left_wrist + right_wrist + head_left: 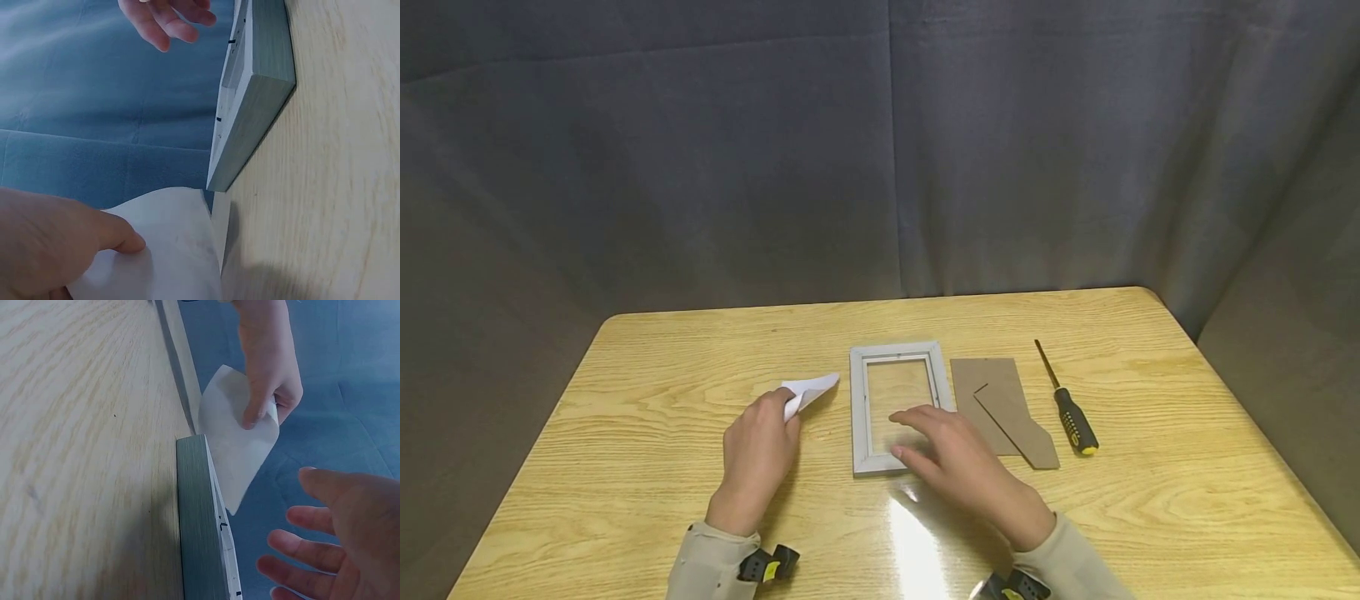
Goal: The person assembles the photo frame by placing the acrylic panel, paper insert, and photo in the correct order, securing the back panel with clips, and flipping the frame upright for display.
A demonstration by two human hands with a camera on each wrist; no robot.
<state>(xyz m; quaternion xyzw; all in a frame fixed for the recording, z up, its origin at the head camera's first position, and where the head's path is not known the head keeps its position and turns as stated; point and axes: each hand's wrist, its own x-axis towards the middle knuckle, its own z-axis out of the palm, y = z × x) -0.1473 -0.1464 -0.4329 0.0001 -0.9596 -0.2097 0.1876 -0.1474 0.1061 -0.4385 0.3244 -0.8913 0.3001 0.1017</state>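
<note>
My left hand (pixel 760 454) pinches a bent sheet of white paper (pixel 812 389) just left of the picture frame (pixel 860 417). In the left wrist view the thumb presses on the face of the paper (pixel 175 244), which curves upward off the table. The grey picture frame lies flat with its back side up, and small dark tabs show along its inner edge. Over the frame's lower right corner hovers my right hand (pixel 966 462), its fingers spread and holding nothing. The right wrist view shows those fingers apart from the frame's side (pixel 197 512).
A brown backing board (pixel 988 375) with an angled stand leg (pixel 1037 446) lies right of the frame. Beyond it is a screwdriver (pixel 1075 421) with a black and yellow handle. Dark curtains (pixel 880 167) hang behind the wooden table (pixel 647 400).
</note>
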